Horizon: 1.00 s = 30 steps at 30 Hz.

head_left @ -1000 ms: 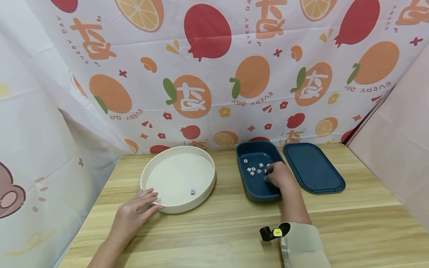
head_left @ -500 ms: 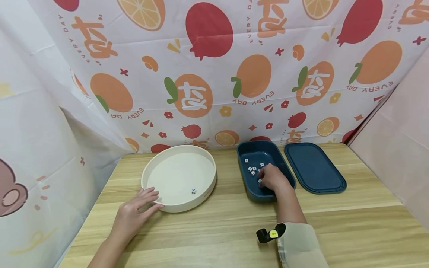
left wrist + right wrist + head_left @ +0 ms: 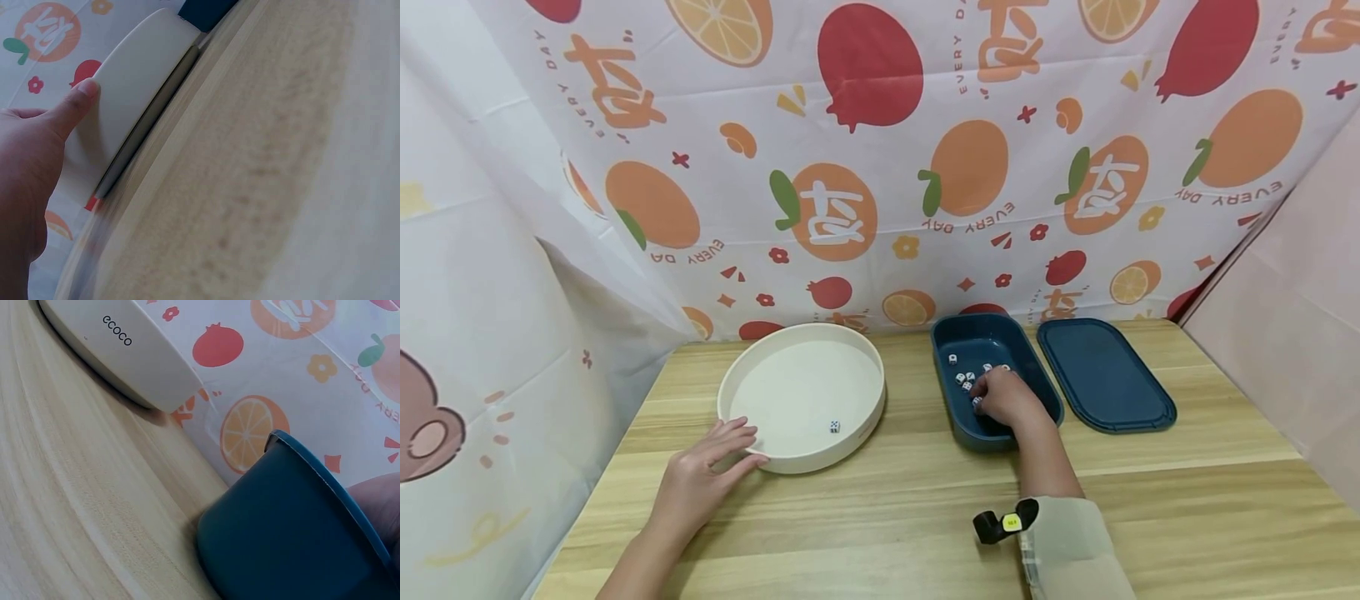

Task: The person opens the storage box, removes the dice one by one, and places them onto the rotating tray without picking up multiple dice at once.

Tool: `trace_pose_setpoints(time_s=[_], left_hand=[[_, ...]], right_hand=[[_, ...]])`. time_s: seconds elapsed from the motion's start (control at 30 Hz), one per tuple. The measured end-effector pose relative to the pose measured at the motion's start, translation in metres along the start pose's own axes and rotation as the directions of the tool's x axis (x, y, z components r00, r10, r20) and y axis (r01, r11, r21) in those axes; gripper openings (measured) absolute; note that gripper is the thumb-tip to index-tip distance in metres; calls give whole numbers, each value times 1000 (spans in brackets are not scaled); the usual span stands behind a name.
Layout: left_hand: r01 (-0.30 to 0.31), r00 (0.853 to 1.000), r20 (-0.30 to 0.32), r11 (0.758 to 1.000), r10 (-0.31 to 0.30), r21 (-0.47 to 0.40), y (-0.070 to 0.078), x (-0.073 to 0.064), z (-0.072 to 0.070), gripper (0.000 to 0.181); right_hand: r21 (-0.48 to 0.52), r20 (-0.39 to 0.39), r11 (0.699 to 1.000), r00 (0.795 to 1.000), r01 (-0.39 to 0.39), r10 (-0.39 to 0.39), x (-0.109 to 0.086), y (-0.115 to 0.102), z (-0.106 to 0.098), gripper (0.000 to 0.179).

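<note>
Blue box (image 3: 958,337): right hand (image 3: 1009,398) has slid leftward among the dice (image 3: 964,379), fingers curled (pinching one? cannot tell); left hand (image 3: 700,475) stays spread against the cream tray (image 3: 730,392).

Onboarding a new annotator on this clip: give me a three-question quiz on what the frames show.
1. True or false: the blue lid sits closed on the blue box.
2. How many dice lie in the white round tray?
3. Which hand is inside the blue box: A left hand, B right hand?

Key: 1 false, the lid lies flat on the table beside the box; 2 one die; 3 B, the left hand rests against the tray's wall.
</note>
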<state>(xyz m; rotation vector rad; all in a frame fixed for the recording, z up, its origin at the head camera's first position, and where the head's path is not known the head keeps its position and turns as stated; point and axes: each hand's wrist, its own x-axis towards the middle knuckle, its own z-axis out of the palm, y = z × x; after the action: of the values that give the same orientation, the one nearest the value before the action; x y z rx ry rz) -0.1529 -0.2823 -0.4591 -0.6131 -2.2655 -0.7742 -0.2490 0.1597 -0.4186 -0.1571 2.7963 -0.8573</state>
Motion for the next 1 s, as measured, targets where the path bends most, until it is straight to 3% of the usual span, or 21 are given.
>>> trace_pose_setpoints(time_s=[0.63,0.73,1.0], left_hand=[[-41,999,-25,999,42,4,-1,1,1,37],[-23,1000,-5,1000,23,2,-1,0,0,37],[-5,1000,13,1000,5,-1,-2,0,-1,36]], right_hand=[[121,-131,992,991,19,-3,2,-7,-4,13],[136,-183,990,983,27,-2,1,-11,-4,15],[187,-328,973,942,138,-70,-6,-32,-1,24]])
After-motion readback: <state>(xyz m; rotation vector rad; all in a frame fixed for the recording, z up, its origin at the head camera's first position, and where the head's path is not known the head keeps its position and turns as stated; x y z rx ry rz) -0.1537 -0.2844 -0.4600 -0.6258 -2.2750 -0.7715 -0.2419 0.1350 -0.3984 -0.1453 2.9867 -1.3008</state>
